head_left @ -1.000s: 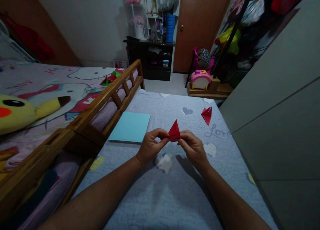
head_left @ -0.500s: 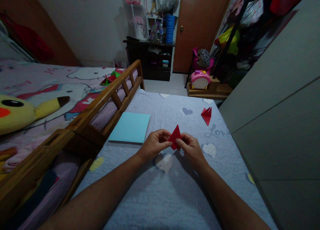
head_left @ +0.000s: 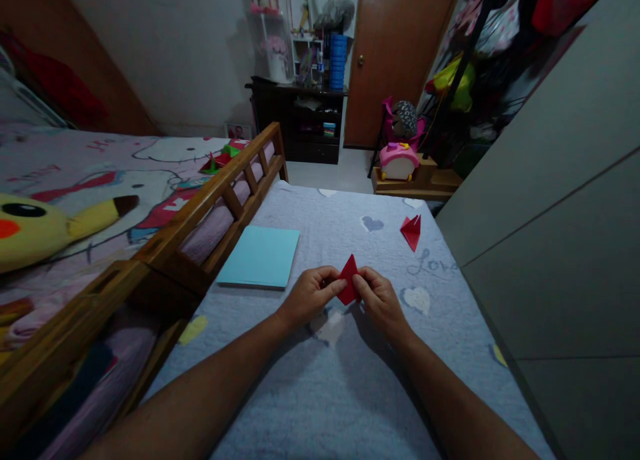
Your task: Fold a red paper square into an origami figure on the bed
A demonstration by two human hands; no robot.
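Note:
Between my two hands is a small piece of folded red paper (head_left: 349, 281), diamond-shaped with one point upward. My left hand (head_left: 315, 293) pinches its left edge between thumb and fingers. On the opposite edge, my right hand (head_left: 379, 299) is closed with its thumb pressed on the front. Fingers behind the paper are partly hidden. Farther off to the right, another folded red paper piece (head_left: 411, 233) with pointed flaps lies on the bedspread. A light blue square pad or stack of paper (head_left: 260, 257) rests beyond my left hand.
The blue bedspread (head_left: 320, 393) with heart prints lies under my hands. A wooden bed rail (head_left: 200, 210) borders it on the left, with a yellow plush toy (head_left: 45, 227) behind. A pale cabinet (head_left: 550, 260) stands along the right.
My hands and the red paper sit marginally lower in view. My left fingers have drawn closer together on the paper's edge, and the paper appears slightly narrower.

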